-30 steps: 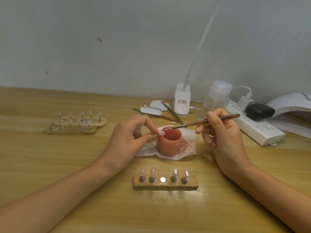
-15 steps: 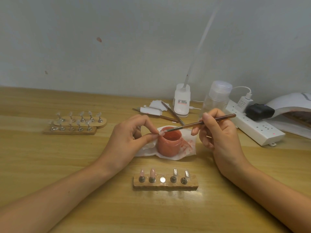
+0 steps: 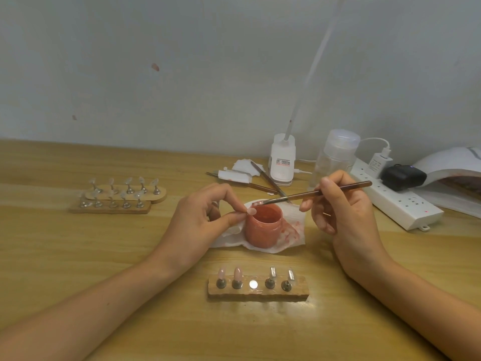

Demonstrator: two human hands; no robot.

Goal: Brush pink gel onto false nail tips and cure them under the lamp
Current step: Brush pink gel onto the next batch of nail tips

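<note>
Near the middle of the frame an open pot of pink gel [image 3: 264, 225] stands on a stained tissue [image 3: 291, 227]. Left of it, the left hand [image 3: 200, 220] pinches a nail tip [image 3: 251, 211] between thumb and forefinger, held at the pot's left rim. From the right, the right hand [image 3: 346, 207] grips a brush [image 3: 312, 195]; its long axis slants down-left, bristles over the pot's far rim, just up and right of the tip. The brush hand seems nearer to closing that gap.
</note>
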